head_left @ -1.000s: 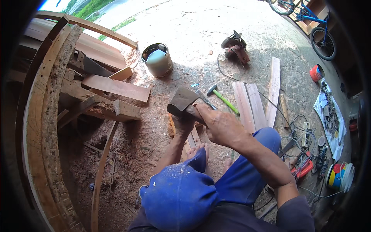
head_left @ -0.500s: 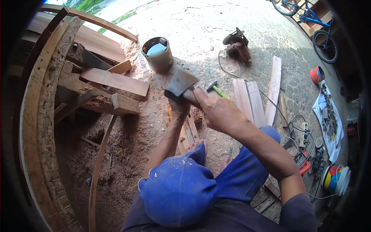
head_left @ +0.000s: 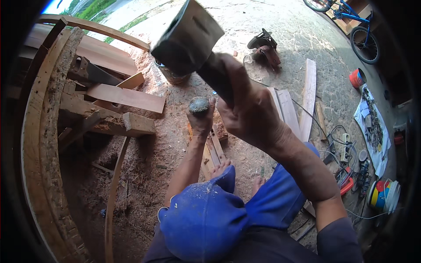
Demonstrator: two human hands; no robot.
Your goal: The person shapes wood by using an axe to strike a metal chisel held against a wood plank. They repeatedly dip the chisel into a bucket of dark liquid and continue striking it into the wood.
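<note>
My right hand (head_left: pixel 250 109) grips the handle of a dark iron hatchet (head_left: pixel 188 35), its head raised high in the upper middle of the view. Below it, my left hand (head_left: pixel 201 125) is closed around an upright tool (head_left: pixel 199 105), seen end-on as a worn, round top; the rest of it is hidden. Beneath, narrow wooden strips (head_left: pixel 210 151) lie on the floor by my bare foot (head_left: pixel 219 170). A blue cap (head_left: pixel 201 219) fills the lower middle.
A wooden curved frame (head_left: pixel 50 144) with planks and a handsaw (head_left: pixel 94 72) stands left. Ahead are a bucket (head_left: pixel 173 76) and power saw (head_left: pixel 265 52). Right lie boards (head_left: pixel 310 96), cables, a power strip (head_left: pixel 345 149), a cloth (head_left: pixel 370 131) and tins (head_left: pixel 357 78); a blue bicycle (head_left: pixel 351 22) stands beyond.
My right hand has lifted the hatchet from just over my left hand to higher and nearer the camera, exposing the top of the tool in my left hand.
</note>
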